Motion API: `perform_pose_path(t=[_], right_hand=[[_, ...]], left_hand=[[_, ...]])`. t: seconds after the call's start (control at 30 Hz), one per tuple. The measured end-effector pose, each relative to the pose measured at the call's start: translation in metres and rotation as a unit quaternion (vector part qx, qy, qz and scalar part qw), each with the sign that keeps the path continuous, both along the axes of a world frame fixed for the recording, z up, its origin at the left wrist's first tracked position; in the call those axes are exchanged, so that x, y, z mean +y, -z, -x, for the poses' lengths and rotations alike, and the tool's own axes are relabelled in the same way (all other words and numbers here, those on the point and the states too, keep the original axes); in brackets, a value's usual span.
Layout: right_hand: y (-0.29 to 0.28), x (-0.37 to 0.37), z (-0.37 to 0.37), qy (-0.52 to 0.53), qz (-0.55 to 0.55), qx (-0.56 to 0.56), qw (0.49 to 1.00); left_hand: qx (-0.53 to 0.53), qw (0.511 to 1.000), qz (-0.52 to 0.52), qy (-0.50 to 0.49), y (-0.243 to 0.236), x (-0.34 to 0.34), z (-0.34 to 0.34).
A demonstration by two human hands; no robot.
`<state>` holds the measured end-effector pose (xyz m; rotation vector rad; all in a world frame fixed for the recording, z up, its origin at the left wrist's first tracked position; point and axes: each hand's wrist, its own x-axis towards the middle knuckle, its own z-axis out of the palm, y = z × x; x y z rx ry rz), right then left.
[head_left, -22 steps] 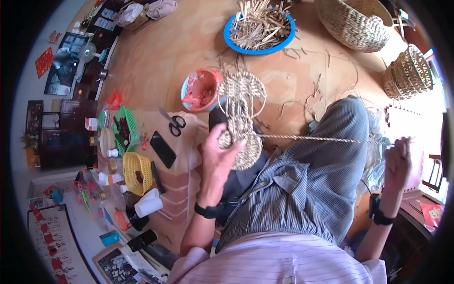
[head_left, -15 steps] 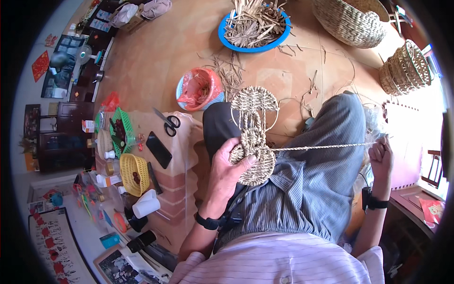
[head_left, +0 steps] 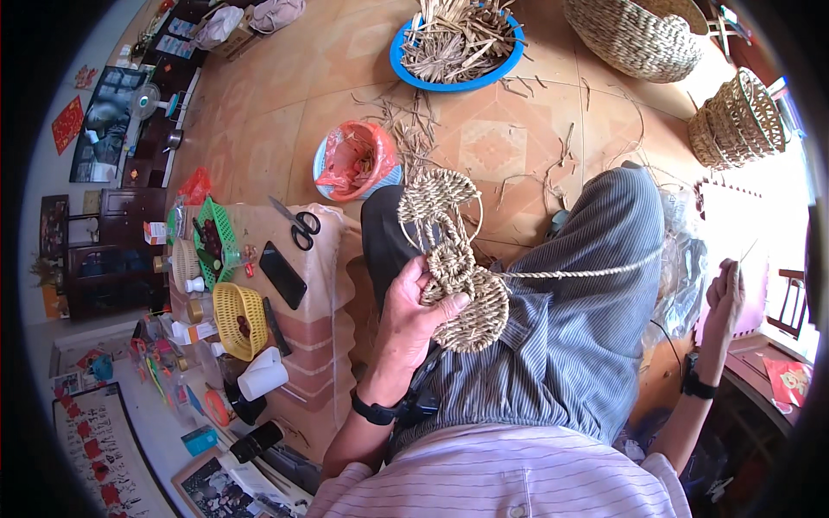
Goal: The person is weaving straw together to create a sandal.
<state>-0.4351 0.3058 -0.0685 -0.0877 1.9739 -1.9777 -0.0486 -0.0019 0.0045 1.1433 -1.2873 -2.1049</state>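
My left hand [head_left: 408,306] grips a woven straw piece [head_left: 480,318] above my lap, thumb on top and fingers behind it. The piece has a rounded lower part, a small knotted middle and a fan-shaped top set in a thin ring. From its right side a twisted straw cord [head_left: 587,273] stretches across my striped trousers, its far end blurred over my right thigh. Out to the right, my right hand [head_left: 725,302] is raised with fingers pinched on a thin needle-like thing [head_left: 749,250]. Whether the cord reaches that hand cannot be made out.
Scissors [head_left: 302,229] and a phone [head_left: 283,274] lie on the cloth-covered table at left, near a yellow basket [head_left: 241,354]. Ahead on the tiled floor stand a red-lined bin [head_left: 384,180], a blue basin [head_left: 458,85] of dry straw and woven baskets [head_left: 635,53].
My right hand has moved outward to the right and slightly down. The cord no longer runs plainly to it. In my left hand the woven piece has tilted, its top leaning left.
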Motion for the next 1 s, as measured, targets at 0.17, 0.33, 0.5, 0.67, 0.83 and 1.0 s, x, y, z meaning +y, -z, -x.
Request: perform_pose_path(t=[0.17, 0.33, 0.5, 0.67, 0.83, 1.0], right_hand=[[-0.08, -0.073, -0.071, -0.282, -0.01, 0.227, 0.932], [-0.088, -0.165, -0.164, -0.404, 0.012, 0.065, 0.912], [-0.063, -0.179, -0.192, -0.49, -0.085, 0.308, 0.811], [-0.065, -0.177, -0.202, -0.509, -0.08, 0.365, 0.775], [-0.073, -0.179, -0.193, -0.501, -0.069, 0.365, 0.782], [-0.069, -0.191, -0.18, -0.46, -0.064, 0.343, 0.817]], left_hand=[[-0.047, 0.997, 0.062, 0.016, -0.003, 0.002, 0.001], [-0.05, 0.996, 0.078, 0.004, -0.01, 0.008, 0.003], [-0.053, 0.996, 0.055, 0.045, -0.009, 0.005, -0.001], [-0.022, 0.999, 0.033, 0.008, -0.002, 0.004, -0.004], [-0.038, 0.997, 0.06, 0.043, 0.003, 0.006, -0.006], [-0.047, 0.995, 0.05, 0.066, -0.005, 0.011, -0.003]])
